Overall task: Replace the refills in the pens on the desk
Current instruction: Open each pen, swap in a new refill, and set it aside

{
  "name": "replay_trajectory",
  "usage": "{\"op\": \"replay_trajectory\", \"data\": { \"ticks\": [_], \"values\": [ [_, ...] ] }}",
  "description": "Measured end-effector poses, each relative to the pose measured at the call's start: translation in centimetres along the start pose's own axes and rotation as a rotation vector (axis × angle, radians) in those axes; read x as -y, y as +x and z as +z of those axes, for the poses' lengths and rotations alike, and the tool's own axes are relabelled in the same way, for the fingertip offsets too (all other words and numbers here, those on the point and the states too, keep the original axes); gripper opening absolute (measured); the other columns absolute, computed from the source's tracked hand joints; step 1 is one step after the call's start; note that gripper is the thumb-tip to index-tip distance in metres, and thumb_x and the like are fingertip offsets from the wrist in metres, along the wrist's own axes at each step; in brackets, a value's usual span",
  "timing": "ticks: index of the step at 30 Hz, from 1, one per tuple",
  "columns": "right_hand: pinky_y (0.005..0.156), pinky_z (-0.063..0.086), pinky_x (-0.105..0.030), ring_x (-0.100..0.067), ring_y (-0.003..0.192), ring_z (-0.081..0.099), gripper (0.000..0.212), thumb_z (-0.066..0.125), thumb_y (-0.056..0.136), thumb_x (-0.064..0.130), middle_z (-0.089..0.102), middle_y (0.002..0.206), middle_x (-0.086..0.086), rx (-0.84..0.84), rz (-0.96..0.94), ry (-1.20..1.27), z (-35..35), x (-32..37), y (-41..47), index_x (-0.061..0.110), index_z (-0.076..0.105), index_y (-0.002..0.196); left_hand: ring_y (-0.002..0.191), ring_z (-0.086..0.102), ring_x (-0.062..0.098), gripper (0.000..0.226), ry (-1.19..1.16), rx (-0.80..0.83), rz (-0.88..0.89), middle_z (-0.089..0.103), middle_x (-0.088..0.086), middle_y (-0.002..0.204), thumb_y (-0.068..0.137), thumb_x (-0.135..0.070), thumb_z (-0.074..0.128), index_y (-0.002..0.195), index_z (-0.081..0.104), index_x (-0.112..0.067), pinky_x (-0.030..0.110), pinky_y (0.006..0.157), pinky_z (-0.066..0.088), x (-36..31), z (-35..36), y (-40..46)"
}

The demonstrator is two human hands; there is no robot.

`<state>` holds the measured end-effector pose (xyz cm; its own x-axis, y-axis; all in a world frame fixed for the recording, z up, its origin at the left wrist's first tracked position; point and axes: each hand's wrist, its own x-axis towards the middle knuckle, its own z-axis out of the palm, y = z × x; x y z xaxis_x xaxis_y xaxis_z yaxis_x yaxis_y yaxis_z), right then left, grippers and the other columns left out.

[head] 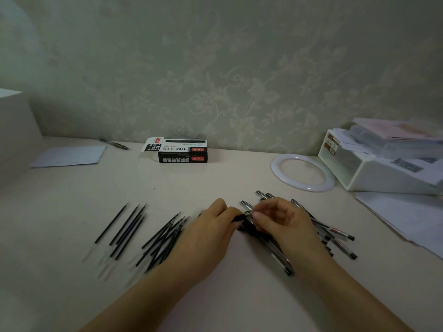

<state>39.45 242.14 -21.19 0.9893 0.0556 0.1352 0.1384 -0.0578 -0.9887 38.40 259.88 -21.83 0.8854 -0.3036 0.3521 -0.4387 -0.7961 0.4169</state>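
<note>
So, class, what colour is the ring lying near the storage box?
White, the ring, clearest in the head view.

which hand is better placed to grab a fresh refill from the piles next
Left. The left hand sits right beside the nearer refill pile, and the other refills lie further left. The right hand is over the pens, pinching one pen with the left, on the far side.

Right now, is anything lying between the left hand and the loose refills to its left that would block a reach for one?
Nothing visible does. The left hand grips the black end of a pen together with the right hand. The nearer bundle of refills lies right beside the left hand on bare desk.
</note>
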Motion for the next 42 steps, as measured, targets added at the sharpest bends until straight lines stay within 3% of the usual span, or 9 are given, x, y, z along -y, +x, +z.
{"op": "replay_trajectory", "data": {
  "ticks": [8, 16, 20, 22, 29, 34, 37, 39, 42],
  "values": [
    [0.071, 0.053, -0.014, -0.004, 0.081, 0.068, 0.02, 0.069, 0.088, 0.012, 0.07, 0.085, 0.018, -0.092, -0.317, -0.405, 0.0, 0.5, -0.5, 0.032, 0.068, 0.087, 0.084, 0.053, 0.017, 0.028, 0.016, -0.088, -0.033, 0.047, -0.006, 0.099, 0.102, -0.034, 0.038, 0.121, 0.058, -0.025, 0.039, 0.072, 0.047, 0.1, -0.4, -0.2],
    [0.073, 0.053, -0.017, -0.006, 0.084, 0.069, 0.017, 0.068, 0.09, 0.015, 0.073, 0.085, 0.011, -0.212, -0.181, -0.2, -0.8, 0.6, 0.0, 0.031, 0.07, 0.084, 0.085, 0.053, 0.013, 0.028, -0.035, -0.117, -0.053, 0.049, -0.009, 0.103, 0.102, -0.03, 0.038, 0.122, 0.055, -0.024, 0.036, 0.075, 0.048, 0.5, -0.4, -0.2],
    [0.072, 0.047, -0.019, -0.006, 0.079, 0.063, 0.01, 0.07, 0.087, 0.007, 0.068, 0.083, 0.009, 0.05, -0.556, -0.674, 0.1, 1.3, -0.8, 0.016, 0.071, 0.087, 0.085, 0.053, 0.012, 0.024, -0.043, -0.153, -0.085, 0.05, -0.01, 0.101, 0.102, -0.03, 0.04, 0.119, 0.056, -0.025, 0.036, 0.073, 0.048, 0.7, -0.4, -0.2],
    [0.069, 0.042, -0.026, -0.019, 0.077, 0.059, 0.01, 0.069, 0.083, -0.002, 0.065, 0.081, -0.002, 0.228, -0.684, -0.921, 0.9, 0.8, -1.2, 0.008, 0.071, 0.084, 0.084, 0.055, 0.014, 0.024, -0.038, -0.146, -0.076, 0.052, -0.008, 0.102, 0.101, -0.028, 0.041, 0.118, 0.058, -0.024, 0.037, 0.072, 0.047, 0.6, -0.3, -0.2],
    [0.069, 0.036, -0.028, -0.026, 0.078, 0.058, 0.014, 0.067, 0.081, -0.001, 0.066, 0.085, -0.005, 0.313, -0.667, -1.073, 1.3, -0.3, -1.1, 0.009, 0.072, 0.09, 0.08, 0.056, 0.015, 0.022, -0.04, -0.146, -0.049, 0.052, -0.008, 0.098, 0.1, -0.026, 0.045, 0.115, 0.06, -0.023, 0.037, 0.07, 0.047, 0.7, -0.1, -0.2],
    [0.075, 0.047, -0.022, -0.01, 0.085, 0.059, 0.009, 0.069, 0.086, 0.007, 0.065, 0.089, 0.007, 0.091, -0.551, -0.803, 1.0, 0.0, -1.0, 0.015, 0.07, 0.091, 0.08, 0.054, 0.011, 0.021, -0.064, -0.175, -0.042, 0.052, -0.011, 0.097, 0.1, -0.027, 0.046, 0.116, 0.059, -0.024, 0.033, 0.07, 0.047, 0.6, -0.1, -0.2],
    [0.072, 0.053, -0.016, -0.005, 0.08, 0.069, 0.007, 0.071, 0.088, 0.022, 0.073, 0.082, 0.012, -0.137, -0.23, -0.391, 0.4, 0.7, -0.8, 0.028, 0.074, 0.085, 0.077, 0.051, 0.007, 0.021, -0.079, -0.211, -0.024, 0.05, -0.014, 0.095, 0.099, -0.029, 0.047, 0.116, 0.059, -0.026, 0.031, 0.067, 0.047, 0.3, -0.3, -0.2],
    [0.072, 0.055, -0.015, -0.009, 0.083, 0.072, 0.006, 0.072, 0.085, 0.029, 0.077, 0.084, 0.006, -0.088, -0.003, -0.07, 0.4, 1.1, -0.9, 0.029, 0.078, 0.086, 0.074, 0.05, 0.006, 0.02, -0.084, -0.215, 0.012, 0.051, -0.015, 0.095, 0.099, -0.029, 0.048, 0.116, 0.059, -0.027, 0.031, 0.065, 0.048, 0.0, -0.4, -0.3],
    [0.075, 0.055, -0.018, -0.019, 0.088, 0.074, 0.026, 0.075, 0.072, 0.037, 0.077, 0.092, -0.008, 0.042, 0.148, 0.22, 1.0, 1.2, -1.2, 0.02, 0.08, 0.092, 0.069, 0.05, 0.005, 0.019, -0.081, -0.205, 0.059, 0.053, -0.014, 0.093, 0.098, -0.027, 0.053, 0.115, 0.061, -0.026, 0.032, 0.061, 0.049, -0.4, -0.5, -0.4]
  ]
}}
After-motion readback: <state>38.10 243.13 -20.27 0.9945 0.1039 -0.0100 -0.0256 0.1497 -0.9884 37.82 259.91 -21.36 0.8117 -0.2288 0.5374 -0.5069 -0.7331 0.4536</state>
